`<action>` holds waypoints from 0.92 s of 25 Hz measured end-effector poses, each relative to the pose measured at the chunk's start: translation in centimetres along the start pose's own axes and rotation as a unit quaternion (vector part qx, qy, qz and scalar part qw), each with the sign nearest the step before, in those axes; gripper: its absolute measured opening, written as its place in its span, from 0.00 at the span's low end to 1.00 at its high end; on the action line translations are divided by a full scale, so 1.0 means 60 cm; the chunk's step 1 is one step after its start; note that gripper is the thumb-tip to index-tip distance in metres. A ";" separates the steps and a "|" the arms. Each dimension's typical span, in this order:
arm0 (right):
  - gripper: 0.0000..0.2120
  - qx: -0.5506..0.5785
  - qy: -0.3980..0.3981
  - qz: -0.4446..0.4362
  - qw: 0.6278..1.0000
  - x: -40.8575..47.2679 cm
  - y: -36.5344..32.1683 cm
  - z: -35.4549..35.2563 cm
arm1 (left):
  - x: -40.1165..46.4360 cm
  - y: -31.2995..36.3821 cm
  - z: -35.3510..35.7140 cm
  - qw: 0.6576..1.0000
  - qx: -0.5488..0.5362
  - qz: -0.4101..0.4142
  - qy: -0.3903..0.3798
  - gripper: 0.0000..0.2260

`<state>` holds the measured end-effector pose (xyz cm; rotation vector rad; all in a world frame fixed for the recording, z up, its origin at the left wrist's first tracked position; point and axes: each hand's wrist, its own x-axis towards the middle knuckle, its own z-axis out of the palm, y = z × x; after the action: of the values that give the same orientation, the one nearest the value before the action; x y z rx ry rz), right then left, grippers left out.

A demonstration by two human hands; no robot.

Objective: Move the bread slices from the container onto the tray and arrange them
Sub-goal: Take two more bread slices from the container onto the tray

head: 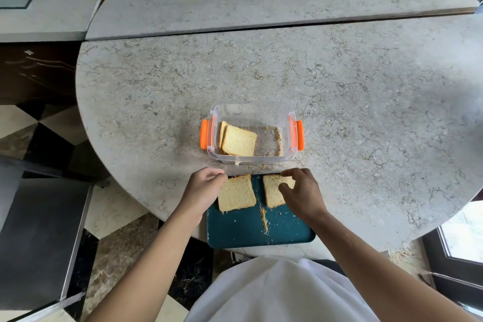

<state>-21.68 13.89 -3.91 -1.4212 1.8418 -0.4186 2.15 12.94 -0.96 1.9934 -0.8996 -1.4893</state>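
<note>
**Two slices on the tray, two in the box**

A round desk [339, 91] of mottled grey stone, veined with fine brown lines and split by a straight seam across its far part, carries the work. Near its front edge lies a flat rectangular dark teal tray [243, 230] with rounded corners and a low rim, its smooth surface scattered with pale crumbs and a thin line of crust shavings [264, 219].

Two square tan bread slices with rough crusted edges lie side by side on the tray's far half, apart from each other. The left bread slice [236, 193] lies flat, its porous face up. The left hand [203, 188] rests at that slice's far left corner with the fingers curled in narrow, the fingertips touching the crust; whether they pinch it cannot be told. The right bread slice [271, 191] is held by the right hand [300, 191], thumb pressed on its top face and the other fingers hooked over its far edge.

Just beyond the tray stands a clear rectangular plastic container [252, 158] with orange clip handles [204, 137] at both short ends. Inside, at its left end, two more pale square slices [239, 140] lean overlapped, one partly under the other. The rest of its floor is bare but for crumbs gathered along the right wall.
</note>
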 end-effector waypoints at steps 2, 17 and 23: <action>0.14 -0.002 -0.010 -0.037 0.999 -0.007 -0.024 0.001 | -0.008 0.020 0.002 1.000 0.001 0.025 -0.014 0.06; 0.13 0.086 -0.004 -0.137 0.987 0.108 -0.187 -0.015 | 0.060 0.153 0.031 0.996 -0.014 0.086 0.014 0.23; 0.24 -0.102 -0.166 -0.069 0.978 0.190 -0.186 0.018 | 0.122 0.164 0.054 0.992 0.107 0.072 0.012 0.23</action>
<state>-14.37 -0.15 -1.42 -1.6521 1.5538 -0.0500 -1.71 0.93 0.51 2.0397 -1.2103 -1.3334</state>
